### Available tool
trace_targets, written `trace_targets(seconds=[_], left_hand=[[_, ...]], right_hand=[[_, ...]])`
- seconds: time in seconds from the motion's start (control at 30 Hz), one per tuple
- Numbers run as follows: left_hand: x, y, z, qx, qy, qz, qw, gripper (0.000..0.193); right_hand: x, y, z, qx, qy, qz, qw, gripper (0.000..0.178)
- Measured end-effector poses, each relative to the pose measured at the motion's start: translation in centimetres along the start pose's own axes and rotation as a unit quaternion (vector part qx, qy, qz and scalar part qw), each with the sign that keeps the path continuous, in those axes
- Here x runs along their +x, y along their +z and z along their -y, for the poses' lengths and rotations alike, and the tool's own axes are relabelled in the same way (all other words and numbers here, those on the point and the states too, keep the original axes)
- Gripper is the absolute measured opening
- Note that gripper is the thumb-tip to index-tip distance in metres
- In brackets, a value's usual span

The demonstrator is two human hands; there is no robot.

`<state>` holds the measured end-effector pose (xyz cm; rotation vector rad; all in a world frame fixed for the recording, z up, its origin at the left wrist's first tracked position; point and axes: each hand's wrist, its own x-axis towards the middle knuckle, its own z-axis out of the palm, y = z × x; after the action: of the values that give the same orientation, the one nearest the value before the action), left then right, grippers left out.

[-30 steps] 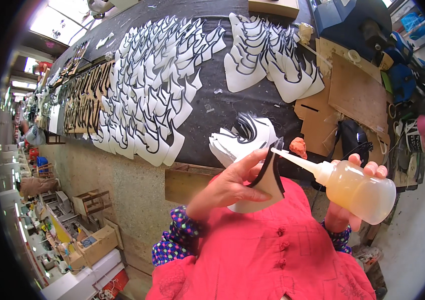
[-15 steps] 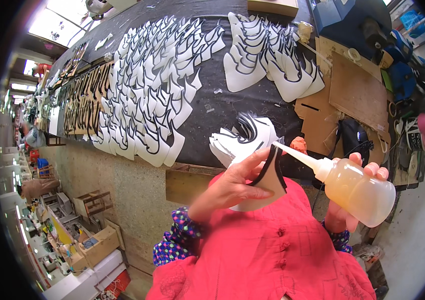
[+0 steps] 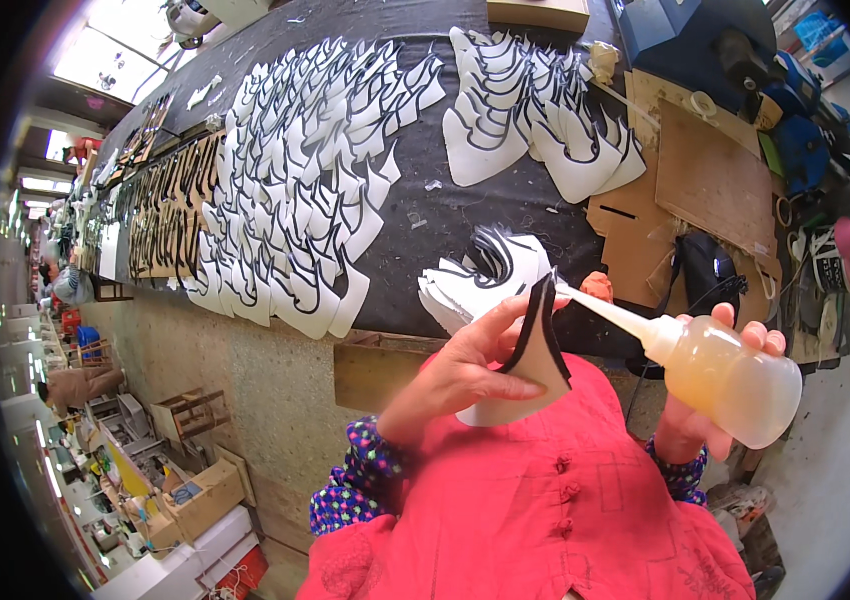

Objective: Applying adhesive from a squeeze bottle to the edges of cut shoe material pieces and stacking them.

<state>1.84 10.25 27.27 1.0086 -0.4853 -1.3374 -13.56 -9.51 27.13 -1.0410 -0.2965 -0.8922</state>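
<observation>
My left hand [image 3: 473, 362] pinches a curved beige-and-white shoe upper piece [image 3: 535, 372] with black edging, its pointed tip upward. In my right hand [image 3: 697, 420] is a translucent squeeze bottle [image 3: 740, 385], tilted on its side and partly filled with yellowish liquid. The bottle's long white nozzle [image 3: 605, 310] points left, its end close to the piece's upper edge; whether they touch I cannot tell. Just beyond my left hand lies a small stack of similar white pieces [image 3: 490, 275] with black curved edges. An orange lump [image 3: 597, 287] sits behind the nozzle.
White black-edged pieces [image 3: 305, 190] cover much of the dark table [image 3: 405, 240] in overlapping rows. Another batch [image 3: 535, 110] lies farther back. At right are cardboard sheets [image 3: 710, 185], a black pouch [image 3: 707, 270] and a blue machine [image 3: 695, 50]. A wooden drawer [image 3: 385, 372] is below the table edge.
The bottle in my right hand has shifted slightly right, its nozzle tip drawing a little away from the piece's tip. My left hand keeps its grip, with the piece slightly turned.
</observation>
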Motion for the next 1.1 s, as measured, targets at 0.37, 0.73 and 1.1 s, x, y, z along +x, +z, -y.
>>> trace_targets(seconds=[0.37,0.73,1.1], left_hand=[[-0.2,0.5,-0.3,-0.006,-0.013,-0.012,1.000,0.079],[-0.3,0.2,0.4,-0.001,-0.016,-0.001,1.000,0.079],[-0.4,0.4,0.5,-0.019,-0.006,0.008,1.000,0.077]], right_hand=[[-0.9,-0.8,-0.3,-0.009,0.017,-0.020,1.000,0.092],[-0.2,-0.2,-0.2,0.057,0.020,0.020,0.998,0.092],[-1.7,-1.6,-0.7,0.021,0.026,0.003,0.999,0.093]])
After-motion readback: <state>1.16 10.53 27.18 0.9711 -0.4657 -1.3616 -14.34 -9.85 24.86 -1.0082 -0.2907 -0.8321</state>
